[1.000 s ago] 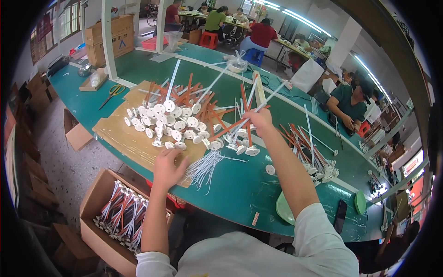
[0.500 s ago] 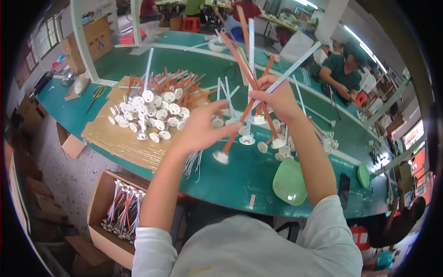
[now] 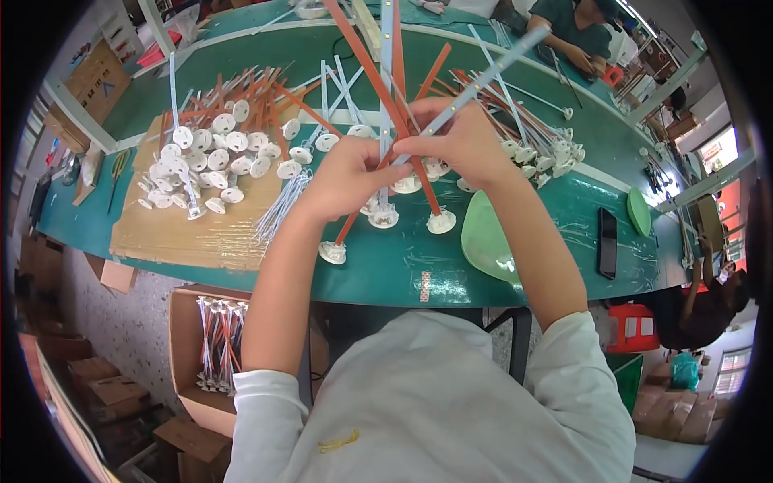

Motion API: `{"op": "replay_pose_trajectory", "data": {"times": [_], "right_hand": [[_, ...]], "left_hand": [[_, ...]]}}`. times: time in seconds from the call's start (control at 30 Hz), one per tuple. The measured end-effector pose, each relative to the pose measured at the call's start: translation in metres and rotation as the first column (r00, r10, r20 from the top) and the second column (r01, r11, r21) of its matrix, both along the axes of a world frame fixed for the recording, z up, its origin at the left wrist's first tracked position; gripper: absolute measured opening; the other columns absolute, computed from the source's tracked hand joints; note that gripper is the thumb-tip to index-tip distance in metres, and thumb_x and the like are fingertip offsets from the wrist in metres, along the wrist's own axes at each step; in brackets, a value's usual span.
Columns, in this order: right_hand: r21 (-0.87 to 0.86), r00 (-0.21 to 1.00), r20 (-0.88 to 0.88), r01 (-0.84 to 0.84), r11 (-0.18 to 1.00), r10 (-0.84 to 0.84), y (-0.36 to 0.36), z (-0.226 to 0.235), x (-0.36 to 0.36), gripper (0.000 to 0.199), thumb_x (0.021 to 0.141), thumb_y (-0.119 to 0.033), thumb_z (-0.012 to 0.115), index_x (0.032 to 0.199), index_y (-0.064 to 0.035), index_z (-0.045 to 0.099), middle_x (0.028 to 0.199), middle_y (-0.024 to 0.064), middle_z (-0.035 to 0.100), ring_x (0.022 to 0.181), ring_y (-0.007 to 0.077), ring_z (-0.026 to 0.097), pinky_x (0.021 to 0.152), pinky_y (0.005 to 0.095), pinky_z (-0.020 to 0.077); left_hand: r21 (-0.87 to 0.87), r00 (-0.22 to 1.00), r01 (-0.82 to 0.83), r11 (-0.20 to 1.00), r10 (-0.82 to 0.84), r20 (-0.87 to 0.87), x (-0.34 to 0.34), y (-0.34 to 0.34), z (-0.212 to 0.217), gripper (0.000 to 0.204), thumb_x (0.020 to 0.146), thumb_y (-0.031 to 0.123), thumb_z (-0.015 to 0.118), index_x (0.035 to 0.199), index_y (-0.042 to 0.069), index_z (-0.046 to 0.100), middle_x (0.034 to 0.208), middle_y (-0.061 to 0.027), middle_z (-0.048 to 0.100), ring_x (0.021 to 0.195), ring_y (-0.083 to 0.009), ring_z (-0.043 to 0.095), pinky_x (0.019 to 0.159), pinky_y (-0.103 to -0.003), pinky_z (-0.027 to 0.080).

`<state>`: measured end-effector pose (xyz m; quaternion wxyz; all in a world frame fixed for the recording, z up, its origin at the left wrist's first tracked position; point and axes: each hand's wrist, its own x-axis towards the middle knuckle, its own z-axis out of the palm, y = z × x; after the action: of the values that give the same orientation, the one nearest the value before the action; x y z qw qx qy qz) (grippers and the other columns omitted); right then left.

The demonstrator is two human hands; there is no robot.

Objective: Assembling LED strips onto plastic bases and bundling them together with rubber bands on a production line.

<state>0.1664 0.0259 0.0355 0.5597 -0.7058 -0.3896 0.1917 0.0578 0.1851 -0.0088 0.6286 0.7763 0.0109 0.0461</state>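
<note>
Strips point(image 3: 385, 97) with round white bases, orange and pale, stand bunched upright above the green table point(image 3: 515, 173), near its middle. Left hand point(image 3: 348, 179) and right hand point(image 3: 460, 145) close together around them, gathering the loose ones into one bundle so none topple.

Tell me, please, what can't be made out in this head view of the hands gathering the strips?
- Left hand and right hand: their fingers overlap, so which strip each pinches is unclear.
- Strips: upper ends cut off by the top edge.
- Cardboard box: its contents are partly behind the left arm.
- Black phone: screen too small to read.
</note>
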Motion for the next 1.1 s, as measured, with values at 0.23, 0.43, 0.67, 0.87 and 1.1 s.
{"op": "replay_pose_trajectory", "data": {"times": [0.23,0.43,0.67,0.87,1.1], "right_hand": [[0.211,0.994,-0.028,0.105,0.972,-0.101,0.01,-0.003,-0.016,0.093,0.071,0.007,0.077,0.139,-0.0046,0.014,0.097,0.018,0.065,0.087,0.0216,0.068,0.081,0.033,0.0567],[0.039,0.999,-0.034,0.022,0.999,-0.021,0.009,0.005,-0.022,0.063,0.064,-0.002,0.085,0.117,-0.002,0.051,0.095,0.0083,0.066,0.081,0.0153,0.066,0.073,0.0286,0.0541],[0.231,0.995,-0.096,0.048,0.972,-0.026,0.002,-0.011,-0.028,0.01,0.093,-0.012,0.061,0.088,-0.0039,0.057,0.076,0.0028,0.063,0.07,0.0112,0.06,0.065,0.0282,0.0484],[0.324,0.943,-0.203,0.318,0.891,-0.263,-0.008,0.02,-0.042,0.011,0.097,-0.014,0.055,0.091,-0.0061,0.051,0.06,0.0023,0.054,0.053,0.0119,0.053,0.05,0.0269,0.0417],[0.273,0.942,-0.238,0.299,0.914,-0.237,-0.015,-0.001,-0.045,0.013,0.091,-0.007,0.063,0.087,-0.0072,0.051,0.06,-0.0022,0.048,0.043,0.0048,0.042,0.04,0.0219,0.03]], "left_hand": [[0.03,0.998,-0.023,0.999,0.021,0.058,-0.004,-0.005,0.005,0.026,0.093,0.022,0.062,0.091,-0.003,0.065,0.072,-0.0034,0.061,0.067,-0.0086,0.052,0.06,-0.028,0.042],[0.169,0.951,-0.061,0.984,0.005,0.31,-0.004,-0.013,-0.007,0.019,0.086,0.008,0.052,0.098,-0.005,0.059,0.087,-0.0197,0.065,0.08,-0.035,0.062,0.072,-0.04,0.048],[0.427,0.925,-0.025,0.904,-0.141,0.354,-0.015,-0.027,0.018,0.028,0.088,0.016,0.06,0.104,-0.006,0.063,0.103,-0.0207,0.068,0.094,-0.0242,0.066,0.077,-0.038,0.051],[0.525,0.869,-0.459,0.717,0.484,0.1,0.013,0.056,0.027,0.047,0.083,0.043,0.067,0.098,-0.001,0.07,0.088,-0.0163,0.072,0.081,-0.0252,0.07,0.074,-0.035,0.055],[0.909,0.82,-0.018,0.416,0.526,-0.225,0.105,0.057,0.017,0.065,0.08,0.059,0.063,0.115,0.004,0.068,0.115,-0.0135,0.067,0.104,-0.0298,0.066,0.085,-0.038,0.054]]}}
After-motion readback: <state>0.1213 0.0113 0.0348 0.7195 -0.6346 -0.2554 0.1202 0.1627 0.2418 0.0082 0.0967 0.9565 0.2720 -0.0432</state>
